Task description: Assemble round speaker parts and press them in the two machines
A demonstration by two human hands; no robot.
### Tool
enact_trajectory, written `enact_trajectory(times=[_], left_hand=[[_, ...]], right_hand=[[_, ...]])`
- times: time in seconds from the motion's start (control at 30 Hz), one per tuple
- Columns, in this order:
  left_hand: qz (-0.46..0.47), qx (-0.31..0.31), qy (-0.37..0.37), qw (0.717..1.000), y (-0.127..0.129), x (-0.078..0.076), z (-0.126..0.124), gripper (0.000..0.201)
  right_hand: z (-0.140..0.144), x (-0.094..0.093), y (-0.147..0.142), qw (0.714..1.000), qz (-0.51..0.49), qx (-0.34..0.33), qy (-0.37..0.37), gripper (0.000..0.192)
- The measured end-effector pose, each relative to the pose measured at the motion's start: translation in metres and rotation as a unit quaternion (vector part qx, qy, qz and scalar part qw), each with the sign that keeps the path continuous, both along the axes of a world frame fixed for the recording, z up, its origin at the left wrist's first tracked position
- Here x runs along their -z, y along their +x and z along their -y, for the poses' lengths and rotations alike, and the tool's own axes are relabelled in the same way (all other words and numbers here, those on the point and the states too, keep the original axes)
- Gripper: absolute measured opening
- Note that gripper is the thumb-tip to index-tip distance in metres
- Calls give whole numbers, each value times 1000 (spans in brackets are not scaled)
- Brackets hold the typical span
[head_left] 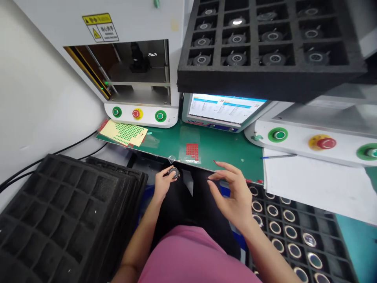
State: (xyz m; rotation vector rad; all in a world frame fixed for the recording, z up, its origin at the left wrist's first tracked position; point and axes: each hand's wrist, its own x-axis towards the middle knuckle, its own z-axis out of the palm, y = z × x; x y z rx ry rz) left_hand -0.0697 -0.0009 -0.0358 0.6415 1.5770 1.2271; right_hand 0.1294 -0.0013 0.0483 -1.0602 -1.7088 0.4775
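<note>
In the head view, a small round part is pinched in the fingertips of the left hand, just at the near edge of the green mat, while the right hand is held open beside it with fingers spread and nothing in them. The part is best kept level and gripped only by its rim, so its shiny face is not smudged. The red stickers lie on the mat just beyond, and the tray of ringed parts sits under the right wrist.
</note>
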Motion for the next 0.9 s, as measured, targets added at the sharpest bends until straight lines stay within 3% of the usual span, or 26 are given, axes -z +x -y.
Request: enact_trajectory(times=[0.2,0.33,0.43,0.53,0.7,0.9], left_hand=[[-3,-21,14,1000,3,16,-16,36],[-4,-6,20,1000,-3,16,-21,36],[7,38,37,999,-3,-1,-10,38],[13,103,67,992,2,-32,5,35],[15,195,105,975,17,-78,22,26],[10,255,146,956,30,-101,30,23]], right_hand=[[7,4,2,999,52,-3,-6,27],[11,10,5,998,37,1,-51,23],[9,16,6,991,-28,18,-126,16],[2,19,2,975,-88,29,-202,15],[-7,15,-7,963,-116,0,-244,19],[2,2,-2,954,-165,-42,-246,14]])
